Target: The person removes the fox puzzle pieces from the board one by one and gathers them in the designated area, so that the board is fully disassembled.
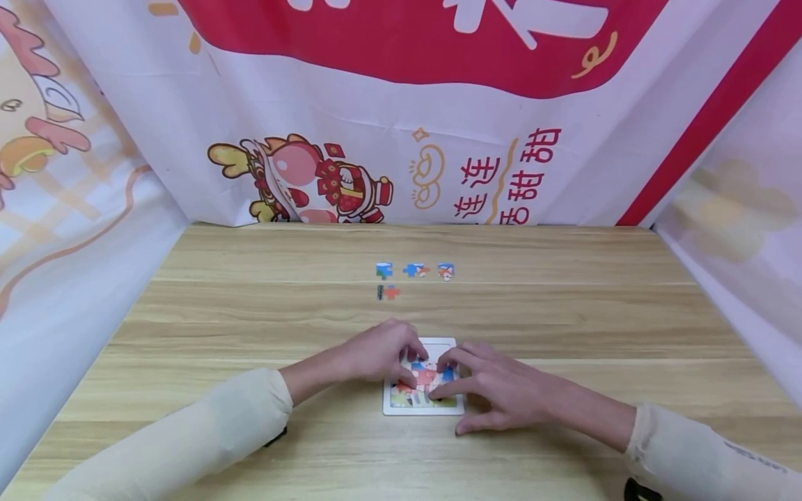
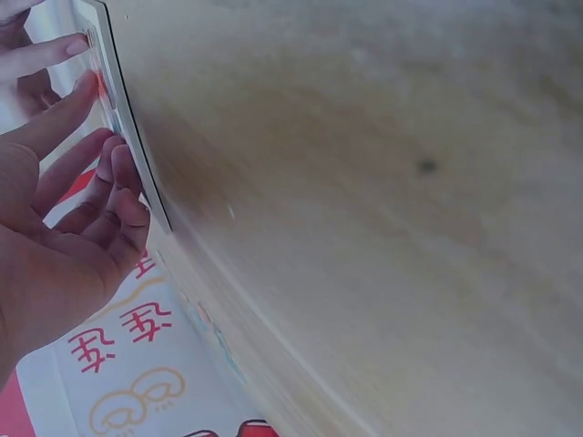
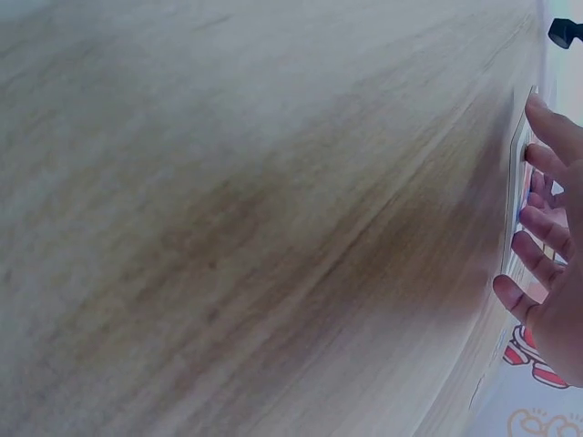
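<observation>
A small white-bordered jigsaw tray (image 1: pixel 422 412) lies on the wooden table between both hands. Joined puzzle pieces (image 1: pixel 426 377) in pink, blue and green cover its lower part, while the top strip of the tray shows bare. My left hand (image 1: pixel 385 350) reaches over the left border, its thumb and fingertips spread on the pieces. From the right, my right hand (image 1: pixel 498 386) rests fingertips on the pieces, its thumb down by the tray's lower right corner. In the left wrist view the tray (image 2: pixel 137 137) appears edge-on beside the left fingers (image 2: pixel 68 123).
Beyond the tray, several loose puzzle pieces lie in two short rows, among them a blue-green piece (image 1: pixel 384 270), a fox-patterned piece (image 1: pixel 445 271) and a red piece (image 1: pixel 392 292). Printed cloth (image 1: pixel 401 104) hangs behind the table's far edge and at both sides.
</observation>
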Available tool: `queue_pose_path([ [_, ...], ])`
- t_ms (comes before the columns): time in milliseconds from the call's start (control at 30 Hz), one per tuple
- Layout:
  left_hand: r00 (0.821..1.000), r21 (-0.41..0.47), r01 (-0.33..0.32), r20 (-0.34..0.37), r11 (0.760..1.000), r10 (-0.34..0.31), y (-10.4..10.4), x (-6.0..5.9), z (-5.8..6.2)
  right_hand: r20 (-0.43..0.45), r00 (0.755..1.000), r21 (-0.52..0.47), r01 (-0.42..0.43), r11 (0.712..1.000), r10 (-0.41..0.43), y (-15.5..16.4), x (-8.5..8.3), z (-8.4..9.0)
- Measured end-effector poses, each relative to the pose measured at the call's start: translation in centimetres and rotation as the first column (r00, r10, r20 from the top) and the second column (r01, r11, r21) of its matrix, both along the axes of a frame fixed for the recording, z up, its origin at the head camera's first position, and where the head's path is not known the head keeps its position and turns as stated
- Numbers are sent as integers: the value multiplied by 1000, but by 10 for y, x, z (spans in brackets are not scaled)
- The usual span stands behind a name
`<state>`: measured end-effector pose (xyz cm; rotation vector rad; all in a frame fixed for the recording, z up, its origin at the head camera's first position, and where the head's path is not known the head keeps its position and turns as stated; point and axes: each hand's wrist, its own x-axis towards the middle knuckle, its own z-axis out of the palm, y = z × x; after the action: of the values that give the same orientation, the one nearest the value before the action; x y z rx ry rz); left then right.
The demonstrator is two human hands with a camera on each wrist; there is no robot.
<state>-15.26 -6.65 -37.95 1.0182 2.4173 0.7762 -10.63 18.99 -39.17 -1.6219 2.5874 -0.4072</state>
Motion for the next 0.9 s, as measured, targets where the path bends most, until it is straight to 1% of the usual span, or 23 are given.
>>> queue_pose_path([
  [233, 1000, 8, 15, -18, 1000, -15, -3, 0, -3, 6, 1000, -1, 3, 1000, -3, 0, -1, -1],
  [467, 1000, 25, -8, -8, 1000, 9, -3, 2, -5, -5, 1000, -13, -4, 1000, 3, 0, -1, -3],
  [633, 1000, 46, -24, 18, 999, 23, -1, 2, -5, -10, 1000, -17, -4, 1000, 4, 0, 0, -4],
  [900, 999, 75, -29, 34, 997, 27, 0, 1, -6, -34, 999, -49, -20, 999, 18, 1, 0, -5],
])
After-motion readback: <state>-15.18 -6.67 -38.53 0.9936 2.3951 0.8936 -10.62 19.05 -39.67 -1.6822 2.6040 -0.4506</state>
